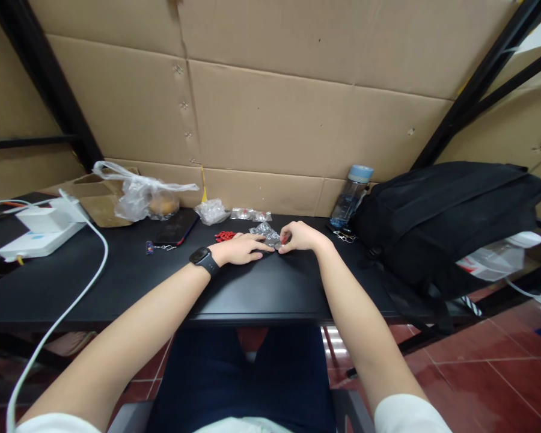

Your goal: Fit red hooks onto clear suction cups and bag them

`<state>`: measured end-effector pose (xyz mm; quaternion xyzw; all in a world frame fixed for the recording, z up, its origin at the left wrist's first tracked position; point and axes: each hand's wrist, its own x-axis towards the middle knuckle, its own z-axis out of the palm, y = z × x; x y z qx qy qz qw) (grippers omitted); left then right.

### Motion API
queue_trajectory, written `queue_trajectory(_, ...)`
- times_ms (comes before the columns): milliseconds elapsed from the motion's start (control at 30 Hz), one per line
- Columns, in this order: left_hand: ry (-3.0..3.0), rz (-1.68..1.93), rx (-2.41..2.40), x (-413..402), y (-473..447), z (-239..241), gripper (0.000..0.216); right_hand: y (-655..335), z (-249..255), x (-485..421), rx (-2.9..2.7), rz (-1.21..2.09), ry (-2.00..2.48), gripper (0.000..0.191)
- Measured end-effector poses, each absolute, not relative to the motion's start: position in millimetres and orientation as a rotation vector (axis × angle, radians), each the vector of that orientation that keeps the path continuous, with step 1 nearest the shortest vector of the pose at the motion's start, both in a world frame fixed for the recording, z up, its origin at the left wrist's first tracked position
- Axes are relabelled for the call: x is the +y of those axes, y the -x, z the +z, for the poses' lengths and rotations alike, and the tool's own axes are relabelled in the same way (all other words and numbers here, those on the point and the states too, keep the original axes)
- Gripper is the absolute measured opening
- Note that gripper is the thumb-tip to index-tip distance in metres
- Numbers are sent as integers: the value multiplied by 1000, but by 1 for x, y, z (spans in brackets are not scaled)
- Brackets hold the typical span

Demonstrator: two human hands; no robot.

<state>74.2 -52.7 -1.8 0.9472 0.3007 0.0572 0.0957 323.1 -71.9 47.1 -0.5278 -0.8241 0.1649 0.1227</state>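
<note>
Head view: the right hand (299, 235) pinches a small, indistinct item (278, 246) over the black desk (261, 294); the left hand (242, 249) lies loosely open, fingertips just beside it. Beyond sit crinkled clear plastic (264, 230) and red pieces (225, 236).

The black table (261, 297) bears red pieces (225, 236), crumpled plastic (264, 229), a phone (175, 228), bottle (344, 205) and backpack (437, 210).

Soft light leaves a pale sheen on the worktop (261, 297); the view stretches toward its edges, and the small piece (278, 245) at the right fingers (288, 247) looks blurred.
</note>
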Motion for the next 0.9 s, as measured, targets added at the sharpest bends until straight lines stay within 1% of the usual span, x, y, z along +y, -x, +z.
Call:
queue_trajectory(267, -2810, 30, 894, -54, -73, 5, 43, -317, 36, -64, -2436, 413, 1456, 28)
queue_trajectory(367, -2805, 34, 892, -55, -73, 5, 43, -314, 32, -62, -2405, 402, 1407, 28)
queue_trajectory(533, -2798, 73, 880, -55, -73, 4, 43, -310, 30, -62, -2428, 489, 1295, 21)
queue_trajectory(633, -2790, 108, 856, -54, -73, 3, 42, -308, 29, -61, -2424, 502, 1296, 24)
queue_trajectory(700, -2780, 127, 863, -54, -73, 2, 41, -305, 27, -60, -2381, 379, 1353, 32)
queue_trajectory(800, -2781, 157, 874, -55, -73, 3, 41, -301, 25, -61, -2337, 37, 1428, 47)
queue_trajectory(900, -2787, 168, 872, -56, -73, 5, 39, -295, 23, -63, -2331, -187, 1489, 46)
